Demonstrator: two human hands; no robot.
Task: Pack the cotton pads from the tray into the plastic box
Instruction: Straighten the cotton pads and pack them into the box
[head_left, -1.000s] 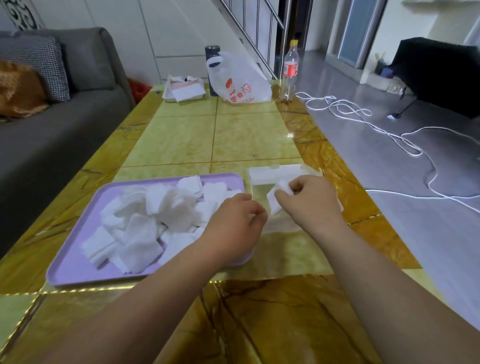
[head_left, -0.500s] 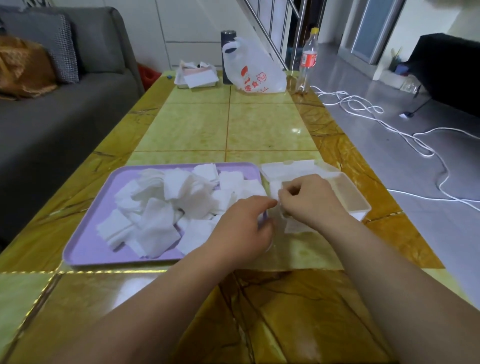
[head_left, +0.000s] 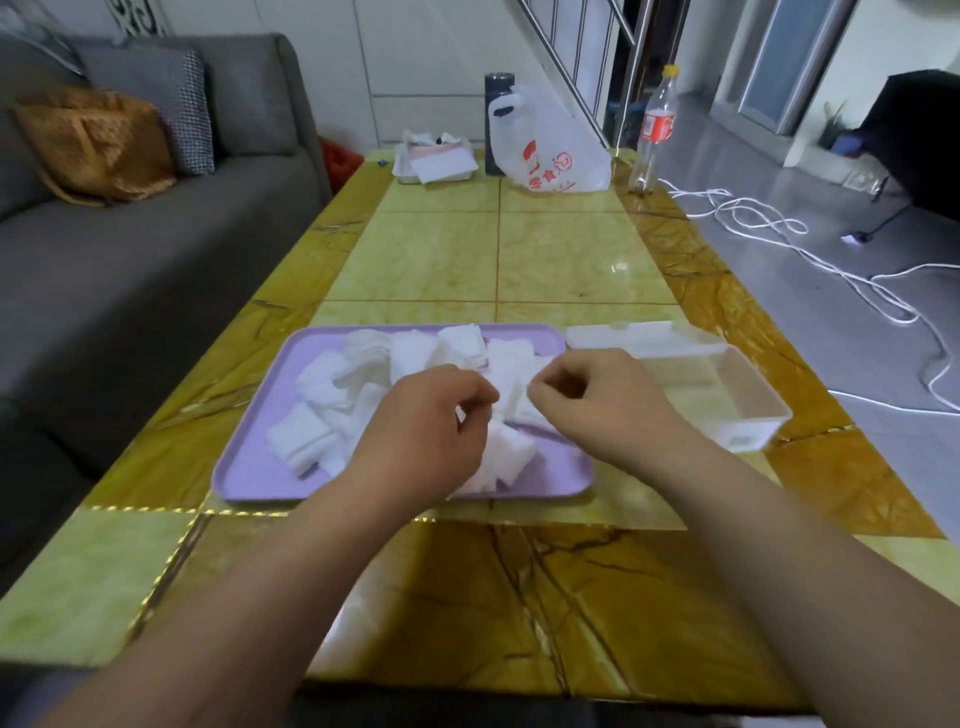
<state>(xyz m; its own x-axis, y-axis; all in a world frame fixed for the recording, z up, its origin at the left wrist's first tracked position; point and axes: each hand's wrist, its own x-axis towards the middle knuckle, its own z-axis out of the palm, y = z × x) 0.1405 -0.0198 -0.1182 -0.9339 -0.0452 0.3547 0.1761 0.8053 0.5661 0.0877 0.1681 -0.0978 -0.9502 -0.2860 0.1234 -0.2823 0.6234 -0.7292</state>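
Note:
A lilac tray (head_left: 249, 467) lies on the table in front of me with a loose heap of white cotton pads (head_left: 332, 384) in it. The clear plastic box (head_left: 753, 410) stands just right of the tray, and its lid (head_left: 639, 338) lies behind it. Both my hands hover over the tray's right half with curled fingers. My left hand (head_left: 426, 431) and my right hand (head_left: 592, 400) each pinch at a white pad (head_left: 511, 400) between them. My right wrist hides the box's near left corner.
The tiled yellow table (head_left: 561, 260) stretches away, with a white plastic bag (head_left: 550, 150), a dark flask (head_left: 496, 104), a soda bottle (head_left: 657, 130) and a tray of papers (head_left: 436, 161) at its far end. A grey sofa (head_left: 130, 249) stands left. White cables (head_left: 831, 270) lie on the floor to the right.
My right hand held a pad over the box, then came back left to the tray. My left hand stayed over the tray's right side. The camera view has shifted.

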